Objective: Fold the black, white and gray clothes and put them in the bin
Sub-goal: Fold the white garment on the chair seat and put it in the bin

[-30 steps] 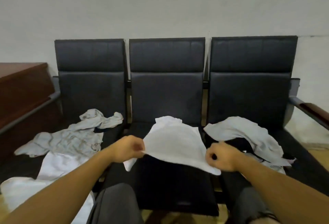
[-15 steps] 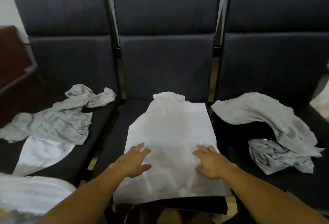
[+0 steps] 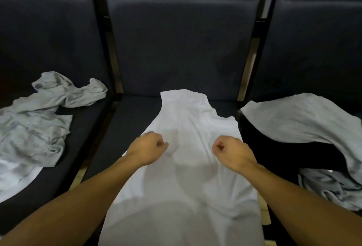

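A white sleeveless garment (image 3: 188, 177) lies spread flat on the middle black seat, neck end toward the backrest. My left hand (image 3: 148, 149) is curled at its left edge and my right hand (image 3: 232, 150) is curled at its right edge. Both seem to grip the cloth, and creases run out from the right hand. A gray garment (image 3: 39, 120) lies crumpled on the left seat, with a white piece (image 3: 15, 179) below it. On the right seat, gray clothes (image 3: 305, 122) lie over a black piece (image 3: 274, 153). No bin is in view.
Three black padded seats stand in a row; the middle backrest (image 3: 180, 46) rises just behind the garment. Metal frame bars (image 3: 252, 57) separate the seats. More crumpled gray cloth (image 3: 329, 189) sits at the right seat's front.
The garment went from being held up to lying flat. My hands, flat on its lower part half a second ago, are now curled at its side edges farther up. The view has moved closer.
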### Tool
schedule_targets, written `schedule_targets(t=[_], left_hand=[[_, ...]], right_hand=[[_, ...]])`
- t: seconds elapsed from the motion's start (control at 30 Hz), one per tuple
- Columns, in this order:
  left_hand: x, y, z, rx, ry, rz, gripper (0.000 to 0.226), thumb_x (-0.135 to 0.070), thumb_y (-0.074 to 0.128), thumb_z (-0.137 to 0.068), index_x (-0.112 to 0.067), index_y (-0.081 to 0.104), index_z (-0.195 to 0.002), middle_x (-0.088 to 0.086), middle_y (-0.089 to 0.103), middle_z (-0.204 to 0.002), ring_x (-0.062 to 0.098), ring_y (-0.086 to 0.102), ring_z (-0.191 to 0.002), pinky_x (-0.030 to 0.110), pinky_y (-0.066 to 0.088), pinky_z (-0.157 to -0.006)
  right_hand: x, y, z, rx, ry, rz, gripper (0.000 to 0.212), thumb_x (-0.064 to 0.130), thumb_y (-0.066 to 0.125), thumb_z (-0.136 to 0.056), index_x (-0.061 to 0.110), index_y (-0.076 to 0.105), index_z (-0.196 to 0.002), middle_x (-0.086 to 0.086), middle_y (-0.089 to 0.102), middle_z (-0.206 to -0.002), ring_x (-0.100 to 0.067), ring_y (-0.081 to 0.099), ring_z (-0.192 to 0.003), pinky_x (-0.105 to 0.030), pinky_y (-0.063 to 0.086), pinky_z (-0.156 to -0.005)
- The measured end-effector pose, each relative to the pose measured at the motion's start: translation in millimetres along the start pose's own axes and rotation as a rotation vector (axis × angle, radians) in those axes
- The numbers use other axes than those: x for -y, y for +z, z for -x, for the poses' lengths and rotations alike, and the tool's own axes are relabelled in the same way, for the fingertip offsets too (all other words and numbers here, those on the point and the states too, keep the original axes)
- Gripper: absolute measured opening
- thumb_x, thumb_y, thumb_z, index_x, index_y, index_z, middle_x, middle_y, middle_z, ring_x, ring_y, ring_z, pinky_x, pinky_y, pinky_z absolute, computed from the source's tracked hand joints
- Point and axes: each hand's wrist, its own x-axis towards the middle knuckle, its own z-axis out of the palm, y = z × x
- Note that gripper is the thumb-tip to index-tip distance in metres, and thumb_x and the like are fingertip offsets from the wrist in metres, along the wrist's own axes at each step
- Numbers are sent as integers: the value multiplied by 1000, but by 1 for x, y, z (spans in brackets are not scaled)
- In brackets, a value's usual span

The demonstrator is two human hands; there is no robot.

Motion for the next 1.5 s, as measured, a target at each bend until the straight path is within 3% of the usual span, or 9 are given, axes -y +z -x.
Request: schedule_targets(t=[0.3,0.43,0.67,0.8,0.9,0.97,1.07,1.2,1.5], left_hand=[[-11,-40,-137,-228,-145,464,33,-28,55,-100,1,63,-114,17,63,-91,27,64,-79,38,52,-67],[-21,-33,-169,-155,-290,754,44,-29,66,-94,-7,51,-129,13,64,-108,22,70,-69,21,43,-41],[-18,-24,-159,-90,-264,766,4,-10,58,-97,-12,61,-96,10,59,-75,19,51,-55,24,39,-41],[-28,-71,-123,-194,-200,954,10,-10,52,-101,-14,60,-106,14,69,-93,23,67,-59,28,50,-49],[-30,-101,-63,-178,10,1087,3,-13,61,-101,-16,63,-99,12,73,-100,26,76,-84,35,57,-64],[-13,-104,-8,14,202,978,4,-12,70,-95,-15,68,-95,6,74,-99,20,74,-93,37,60,-72],[21,-74,55,309,292,346,11,-22,74,-92,-28,74,-101,-12,70,-106,5,67,-103,29,56,-90],[34,-14,88,295,215,-13,33,-38,62,-97,-38,55,-129,-17,51,-133,7,50,-126,25,45,-103],[23,18,77,145,111,-328,60,-55,48,-100,-28,31,-152,1,29,-158,23,34,-142,41,39,-114]], right_hand=[[33,-15,-130,-149,142,-402,47,31,66,-94,16,53,-137,-7,56,-132,-24,63,-100,-36,54,-88],[56,-5,-161,3,259,-728,68,29,73,-89,14,37,-145,-12,58,-125,-19,71,-80,-34,57,-65],[57,-2,-166,6,359,-833,6,12,64,-89,10,58,-88,-9,51,-75,-19,47,-60,-30,40,-54],[65,-44,-132,-102,198,-907,11,6,58,-94,16,61,-93,-8,71,-85,-15,69,-64,-22,51,-48],[54,-59,-80,-194,-107,-870,19,5,66,-92,24,62,-88,-6,73,-92,-22,73,-85,-35,61,-69],[28,-48,-30,-179,-270,-703,25,7,68,-92,32,63,-86,3,71,-91,-18,70,-89,-34,57,-78],[-29,-9,34,8,-272,-342,38,6,62,-89,37,63,-109,15,66,-108,-9,64,-103,-25,51,-87],[-76,43,61,-11,-309,45,49,17,51,-85,28,61,-131,5,54,-141,-25,49,-131,-19,28,-109],[-48,49,46,-11,-269,-67,61,25,54,-97,37,31,-153,4,19,-162,-17,17,-149,-31,18,-121]])
